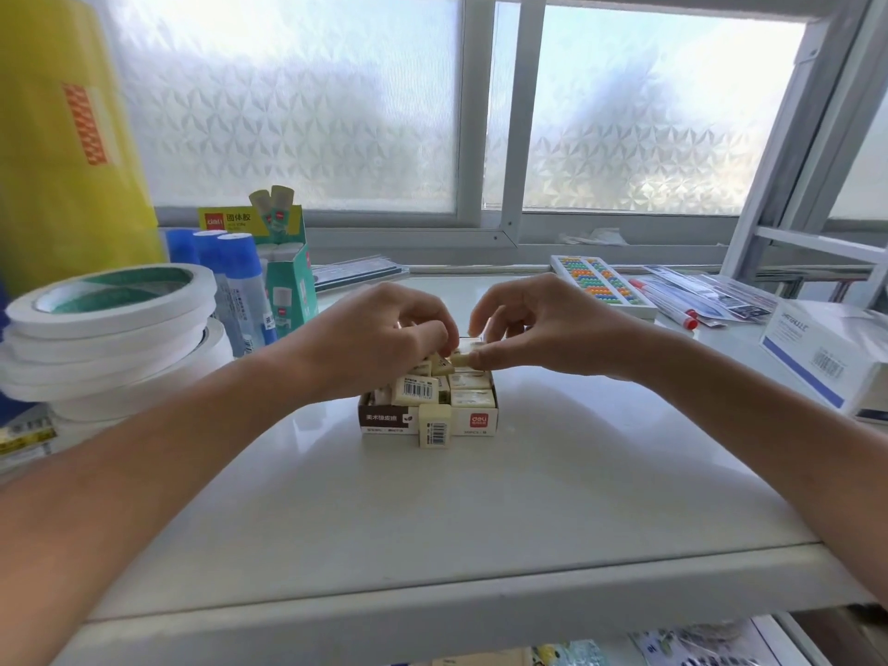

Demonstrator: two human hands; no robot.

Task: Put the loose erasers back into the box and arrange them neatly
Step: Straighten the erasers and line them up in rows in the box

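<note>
Right hand (538,329) pinches a small cream rectangular eraser (462,359) lying crosswise just above the open cardboard box (473,422) — left hand (379,336), equally near, curls on erasers piled inside

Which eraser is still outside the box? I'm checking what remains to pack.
The eraser standing upright on the table against the box front, barcode facing the camera; the others sit inside the box.
</note>
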